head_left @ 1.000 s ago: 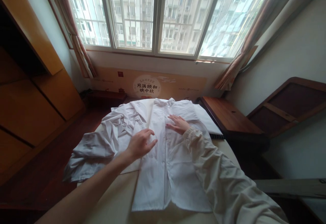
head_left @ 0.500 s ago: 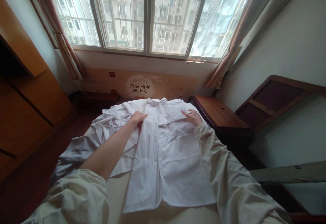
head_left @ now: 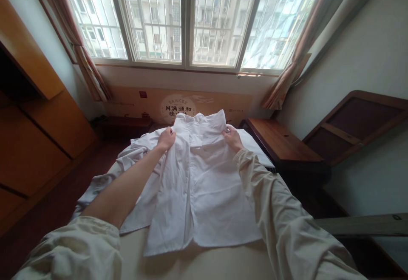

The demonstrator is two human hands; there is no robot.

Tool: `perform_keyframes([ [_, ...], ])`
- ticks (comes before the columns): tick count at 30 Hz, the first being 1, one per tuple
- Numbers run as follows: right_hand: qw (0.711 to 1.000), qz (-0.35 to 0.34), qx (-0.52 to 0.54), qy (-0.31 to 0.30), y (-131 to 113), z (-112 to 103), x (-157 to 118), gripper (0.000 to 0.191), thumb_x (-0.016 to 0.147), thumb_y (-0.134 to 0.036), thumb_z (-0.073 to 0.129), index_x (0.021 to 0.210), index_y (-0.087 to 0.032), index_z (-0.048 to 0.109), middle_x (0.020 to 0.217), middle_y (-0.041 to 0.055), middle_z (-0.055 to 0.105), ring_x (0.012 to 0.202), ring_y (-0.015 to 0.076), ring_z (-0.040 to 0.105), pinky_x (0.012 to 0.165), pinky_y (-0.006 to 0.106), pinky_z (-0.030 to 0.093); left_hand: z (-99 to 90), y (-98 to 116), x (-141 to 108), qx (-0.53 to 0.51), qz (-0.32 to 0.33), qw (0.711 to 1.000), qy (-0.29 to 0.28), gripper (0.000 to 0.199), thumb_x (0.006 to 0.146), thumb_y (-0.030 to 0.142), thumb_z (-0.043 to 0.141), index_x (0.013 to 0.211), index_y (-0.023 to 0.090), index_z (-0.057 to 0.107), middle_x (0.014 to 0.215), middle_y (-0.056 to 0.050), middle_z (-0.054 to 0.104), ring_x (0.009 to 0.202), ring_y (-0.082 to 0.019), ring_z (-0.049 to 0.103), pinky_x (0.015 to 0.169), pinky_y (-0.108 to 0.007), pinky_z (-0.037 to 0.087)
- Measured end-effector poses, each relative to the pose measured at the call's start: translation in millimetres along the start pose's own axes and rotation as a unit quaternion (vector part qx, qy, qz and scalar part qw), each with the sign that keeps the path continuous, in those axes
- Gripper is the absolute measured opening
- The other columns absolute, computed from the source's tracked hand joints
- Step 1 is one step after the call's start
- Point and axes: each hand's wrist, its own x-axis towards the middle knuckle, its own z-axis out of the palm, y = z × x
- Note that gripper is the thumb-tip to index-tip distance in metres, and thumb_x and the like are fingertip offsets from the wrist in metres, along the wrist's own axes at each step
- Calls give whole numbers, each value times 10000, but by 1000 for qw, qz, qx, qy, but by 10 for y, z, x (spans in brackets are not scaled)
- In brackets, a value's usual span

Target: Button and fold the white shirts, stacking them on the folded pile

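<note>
Across the rounded cream table [head_left: 242,265], a white button-front shirt [head_left: 204,178] lay with its collar end toward the window [head_left: 219,25] and its hem [head_left: 228,244] nearest you. Your left hand [head_left: 166,138] gripped the shirt's upper left edge; your right hand [head_left: 232,138] pinched its upper right edge, and the far end between them looked raised off the tabletop. Crumpled white cloth [head_left: 95,186] lay beside it on your left. Holding it well probably called for level hands, matched grips and gentle outward tension, so creases eased, the front opening [head_left: 192,199] ran straight, and the loose cloth didn't get dragged along.
</note>
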Motion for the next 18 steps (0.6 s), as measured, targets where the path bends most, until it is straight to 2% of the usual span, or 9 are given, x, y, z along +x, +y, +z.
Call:
perform_keyframes([
  [3,997,30,-37,-57,-53,92,-32,473,954,-440,624,1313,-146,716,1141,139,795,1047,274,735,902,322,535,-24,-184,-12,33,-25,999,-3,175,1047,343,516,1086,188,589,1095,-141,734,1038,-274,700,862,-331,482],
  [6,988,46,-94,-111,-77,121,-102,440,900,-427,716,1228,-136,746,1107,148,796,1027,281,737,852,306,517,61,-287,-158,76,-32,996,16,369,1005,400,599,1277,153,569,1322,-200,674,1200,-318,672,973,-378,502],
  [7,986,48,-109,-117,-85,119,-129,420,894,-420,722,1198,-131,753,1120,160,792,1036,287,735,844,304,510,107,-297,-229,96,-12,995,33,445,988,421,621,1334,149,559,1427,-215,620,1290,-338,630,1048,-404,483],
  [9,983,50,-125,-124,-99,107,-179,388,901,-411,709,1148,-115,758,1133,188,786,1053,299,731,837,305,499,209,-290,-385,131,70,988,49,537,982,455,616,1428,163,545,1601,-200,494,1458,-356,500,1210,-450,375],
  [11,984,50,-118,-122,-111,94,-216,368,910,-392,690,1133,-107,753,1141,199,782,1066,304,728,839,304,495,309,-264,-535,146,177,973,15,569,1007,484,559,1498,196,533,1680,-146,428,1554,-332,388,1308,-468,232],
  [13,988,48,-91,-118,-120,87,-237,347,908,-357,676,1139,-109,747,1146,192,782,1055,302,729,839,304,500,394,-231,-651,146,261,953,-55,594,1034,513,490,1553,223,510,1698,-106,420,1589,-298,342,1334,-467,164],
  [16,990,17,-14,-140,-127,97,-250,294,885,-277,654,1117,-126,756,1105,148,794,988,286,739,837,307,524,465,-169,-708,144,302,932,-138,615,1056,547,421,1579,232,499,1698,-90,427,1586,-288,359,1319,-468,197],
  [18,986,-24,38,-162,-132,113,-253,291,839,-209,668,1104,-145,768,1070,110,803,947,271,744,852,311,542,474,-108,-651,142,303,931,-149,583,1068,550,389,1517,225,569,1650,-104,497,1527,-297,451,1281,-454,278],
])
